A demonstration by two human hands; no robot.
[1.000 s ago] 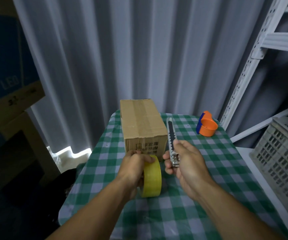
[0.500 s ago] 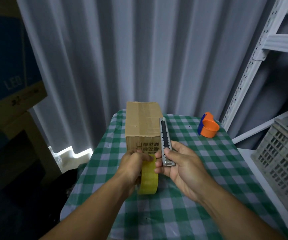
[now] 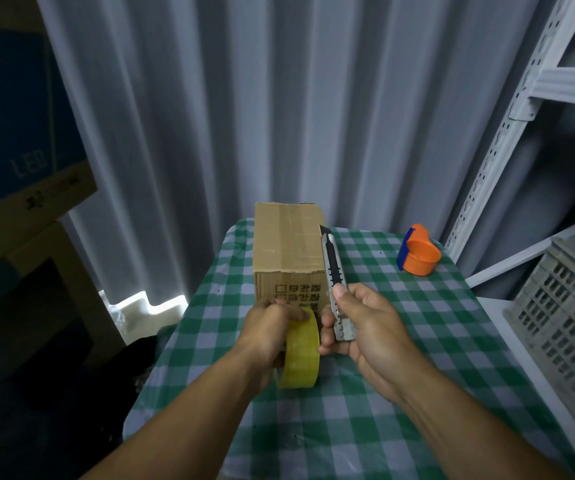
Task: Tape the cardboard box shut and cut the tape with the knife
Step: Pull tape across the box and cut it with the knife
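A brown cardboard box [image 3: 287,242] lies on the green checked tablecloth [image 3: 400,341], its flaps closed and a strip of clear tape along its top. My left hand [image 3: 267,327] grips a yellow tape roll [image 3: 301,351] held on edge against the box's near face. My right hand [image 3: 365,327] holds a silver utility knife [image 3: 334,275] upright beside the box's right edge, its blade tip out and pointing away from me. The knife sits just right of the roll.
An orange and blue tape dispenser [image 3: 419,254] stands at the table's far right. A grey plastic crate [image 3: 570,313] and a white metal rack [image 3: 507,126] are at the right. Large cartons [image 3: 26,188] are stacked on the left, a curtain behind.
My right hand has brought the knife leftward, closer to the box and the roll, and the blade tip now shows. My left hand stays on the roll at the box's front.
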